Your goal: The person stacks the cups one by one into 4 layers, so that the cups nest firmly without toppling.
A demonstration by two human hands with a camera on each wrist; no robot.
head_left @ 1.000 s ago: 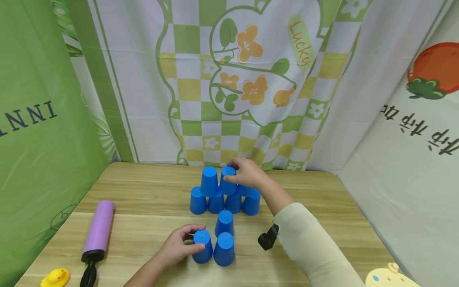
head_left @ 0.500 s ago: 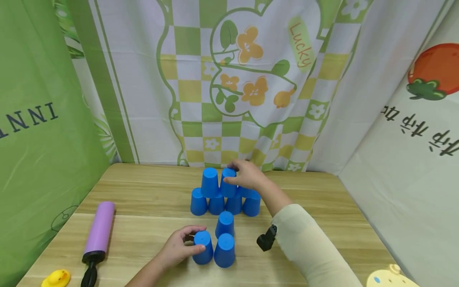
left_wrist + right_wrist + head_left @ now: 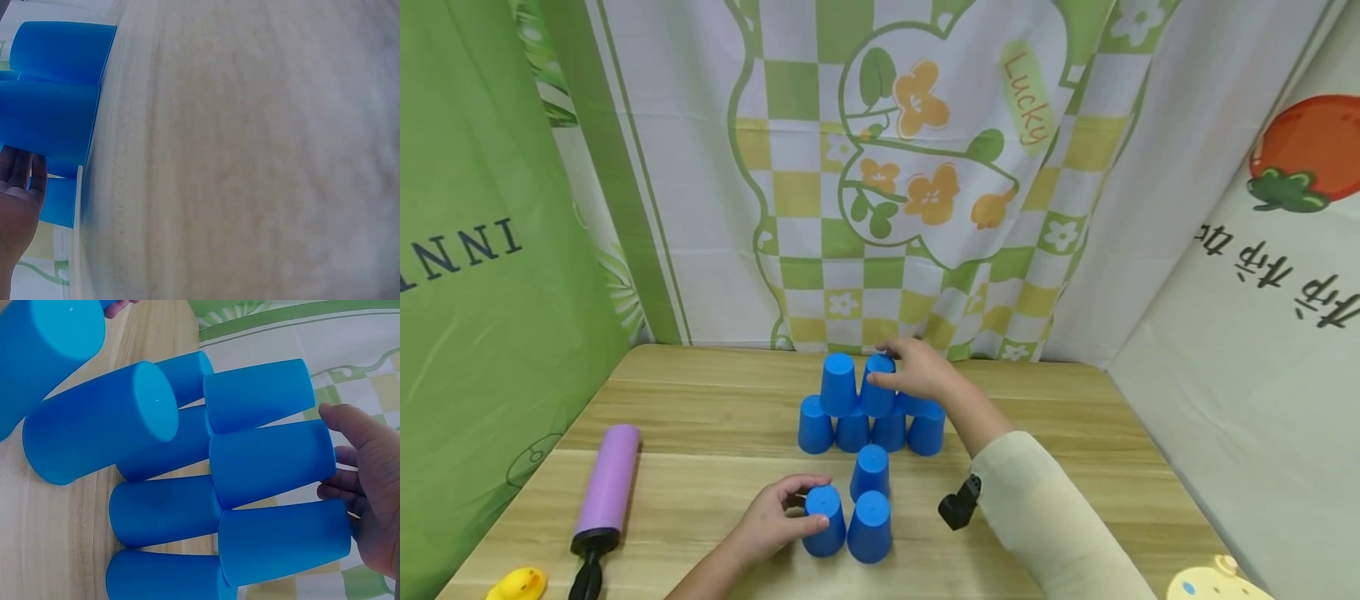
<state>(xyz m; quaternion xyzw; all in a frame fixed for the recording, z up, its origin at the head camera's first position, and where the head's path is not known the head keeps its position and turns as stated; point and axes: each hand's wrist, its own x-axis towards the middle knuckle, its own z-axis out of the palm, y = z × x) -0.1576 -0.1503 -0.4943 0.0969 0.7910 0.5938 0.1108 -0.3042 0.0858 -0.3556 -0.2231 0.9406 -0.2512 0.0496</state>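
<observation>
Seven blue cups make the back stack (image 3: 852,432): four in the lower row, three above, each upside down, long axis upright, narrow base to the ceiling and wide mouth down. My right hand (image 3: 921,367) comes to the stack from its right, thumb and fingers bent around the base end of its upper middle cup (image 3: 877,393); how firmly they press, I can't tell.

Nearer to me than the stack stand three more cups, inverted and upright likewise: the front left cup (image 3: 824,527), the front right cup (image 3: 869,530) just beside it, and a third cup (image 3: 870,475) between the front right one and the stack. My left hand (image 3: 769,518) holds the front left cup, thumb on its near side, forefinger bent behind.

From my head, my right hand and wrist cover much of the stack's upper right cup (image 3: 284,544); the right wrist view bares nearly all of it. The left wrist view shows fingers (image 3: 39,174) bent in against a cup's side, which the head view hides.
</observation>
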